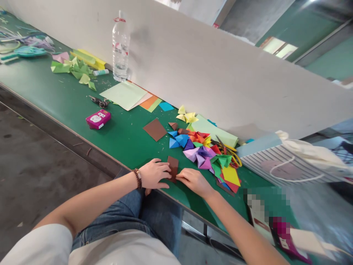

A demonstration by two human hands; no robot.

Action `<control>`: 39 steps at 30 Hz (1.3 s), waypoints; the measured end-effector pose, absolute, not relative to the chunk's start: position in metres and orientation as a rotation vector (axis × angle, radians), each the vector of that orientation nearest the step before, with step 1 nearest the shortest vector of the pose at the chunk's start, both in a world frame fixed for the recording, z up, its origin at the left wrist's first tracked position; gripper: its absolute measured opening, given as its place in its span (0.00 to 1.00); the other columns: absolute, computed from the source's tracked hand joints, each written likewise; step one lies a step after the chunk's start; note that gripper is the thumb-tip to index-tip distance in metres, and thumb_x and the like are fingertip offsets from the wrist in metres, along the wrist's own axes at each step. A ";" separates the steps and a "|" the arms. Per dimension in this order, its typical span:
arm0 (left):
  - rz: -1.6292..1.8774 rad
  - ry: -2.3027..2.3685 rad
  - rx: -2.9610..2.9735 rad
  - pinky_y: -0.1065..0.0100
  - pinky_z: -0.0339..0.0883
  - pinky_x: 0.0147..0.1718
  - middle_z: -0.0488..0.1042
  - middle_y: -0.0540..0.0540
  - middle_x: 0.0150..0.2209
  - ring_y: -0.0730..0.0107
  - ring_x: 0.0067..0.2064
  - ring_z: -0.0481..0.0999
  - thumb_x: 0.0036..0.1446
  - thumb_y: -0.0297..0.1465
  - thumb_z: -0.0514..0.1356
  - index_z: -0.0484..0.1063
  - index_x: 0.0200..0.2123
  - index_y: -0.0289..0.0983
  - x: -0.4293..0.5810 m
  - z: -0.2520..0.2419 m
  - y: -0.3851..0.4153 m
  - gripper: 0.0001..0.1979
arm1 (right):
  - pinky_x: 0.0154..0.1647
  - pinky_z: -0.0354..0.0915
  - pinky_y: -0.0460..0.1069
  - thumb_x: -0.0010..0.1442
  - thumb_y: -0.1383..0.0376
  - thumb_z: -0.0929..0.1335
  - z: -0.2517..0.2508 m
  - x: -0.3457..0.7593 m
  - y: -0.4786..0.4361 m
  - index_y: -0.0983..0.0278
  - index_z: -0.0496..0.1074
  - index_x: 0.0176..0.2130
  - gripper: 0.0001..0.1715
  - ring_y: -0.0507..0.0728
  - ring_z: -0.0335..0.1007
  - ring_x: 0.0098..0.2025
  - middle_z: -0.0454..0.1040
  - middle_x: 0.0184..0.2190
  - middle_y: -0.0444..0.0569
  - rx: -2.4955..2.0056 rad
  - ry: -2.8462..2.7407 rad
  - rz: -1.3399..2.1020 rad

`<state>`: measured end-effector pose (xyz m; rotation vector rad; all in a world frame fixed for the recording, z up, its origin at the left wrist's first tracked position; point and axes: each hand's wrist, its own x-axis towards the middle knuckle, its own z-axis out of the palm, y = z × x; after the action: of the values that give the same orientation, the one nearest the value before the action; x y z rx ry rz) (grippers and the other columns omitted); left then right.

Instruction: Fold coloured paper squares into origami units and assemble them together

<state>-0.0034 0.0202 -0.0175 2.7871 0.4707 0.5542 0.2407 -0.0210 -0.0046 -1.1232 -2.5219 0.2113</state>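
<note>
Head view. The person's left hand (pixel 156 173) is spread, palm down, its fingertips on the left side of a folded brown paper (pixel 173 164). The right hand (pixel 195 180) is drawn in narrow, thumb and forefinger together at the paper's lower right edge; from here I cannot tell whether they pinch it or only press. The paper lies flat on the green table (pixel 121 138), between the hands and near the table's edge. A beaded bracelet (pixel 137 179) is on the left wrist.

Just beyond the hands lies a flat brown square (pixel 155 129), plain and unmarked. Beyond the right hand, folded paper pieces (pixel 202 152) in purple, blue, red and green are heaped, with yellow-handled scissors (pixel 236 159) at the far right of the heap.

Markings inspected: a magenta pack (pixel 98 119), beyond and left of the left hand, bears a white printed figure and small lettering, not legible. Farther off, a clear bottle (pixel 120 51) stands upright with red print, likewise unreadable. Well to the right of the right hand, a striped bag (pixel 278 163) carries a pinkish oval patch; I can read no words on it.
</note>
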 end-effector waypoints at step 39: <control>0.501 0.473 2.789 0.51 0.50 0.62 0.71 0.42 0.55 0.55 0.63 0.61 0.59 0.45 0.57 0.71 0.51 0.39 -0.011 -0.011 0.019 0.22 | 0.23 0.65 0.49 0.56 0.58 0.68 -0.015 0.232 -0.004 0.63 0.71 0.45 0.18 0.49 0.63 0.19 0.74 0.36 0.50 -1.688 -1.715 0.552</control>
<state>-0.0111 0.0190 -0.0112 2.7893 0.4733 0.5013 0.2323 -0.0037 -0.0145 -1.6884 -1.7149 0.5520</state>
